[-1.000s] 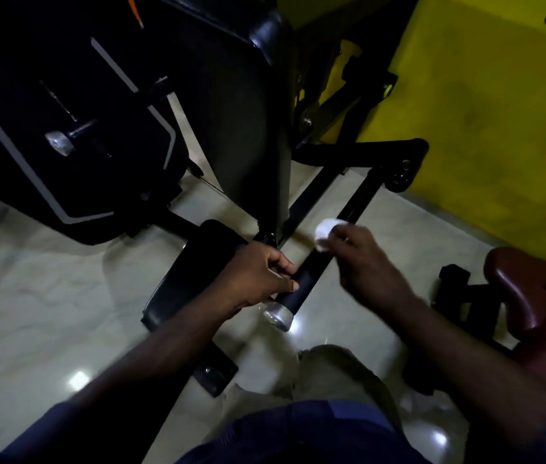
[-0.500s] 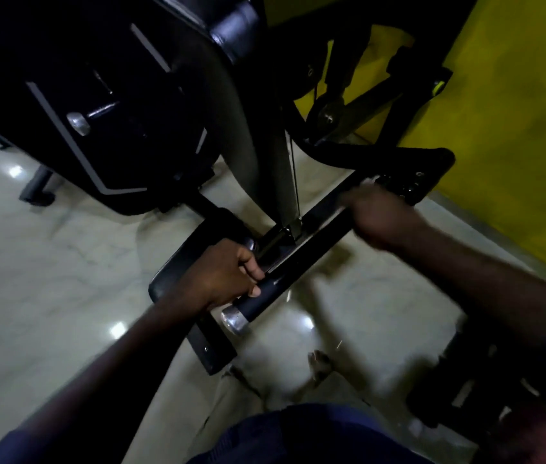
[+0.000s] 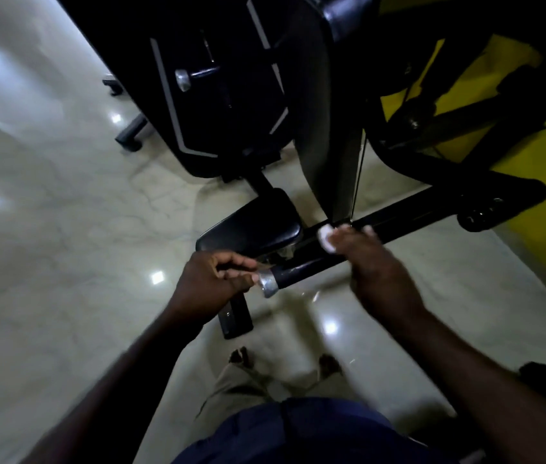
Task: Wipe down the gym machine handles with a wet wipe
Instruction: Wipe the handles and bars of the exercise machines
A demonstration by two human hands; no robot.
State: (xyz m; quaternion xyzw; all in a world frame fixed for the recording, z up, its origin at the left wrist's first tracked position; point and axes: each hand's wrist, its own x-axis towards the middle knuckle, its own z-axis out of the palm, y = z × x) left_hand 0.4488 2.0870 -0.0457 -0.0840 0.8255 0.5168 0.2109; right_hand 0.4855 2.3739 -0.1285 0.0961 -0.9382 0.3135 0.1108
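A black bar handle (image 3: 311, 267) with a silver end cap (image 3: 267, 283) runs from the lower middle up to the right. My left hand (image 3: 213, 283) is closed just left of the silver cap, fingers curled at the bar's end. My right hand (image 3: 375, 266) presses a white wet wipe (image 3: 326, 238) onto the bar, further along it towards the machine. Only the wipe's edges show past my fingers.
The black machine body (image 3: 231, 95) with grey stripes stands behind the bar. A black padded seat (image 3: 255, 229) lies under the handle. A yellow wall (image 3: 532, 182) is at the right. Glossy marble floor (image 3: 64, 229) spreads to the left. My feet (image 3: 241, 356) are below.
My right hand with the wipe has slid back down the bar towards me from its far end. My left hand has shifted to the bar's capped end. The camera view has swung left.
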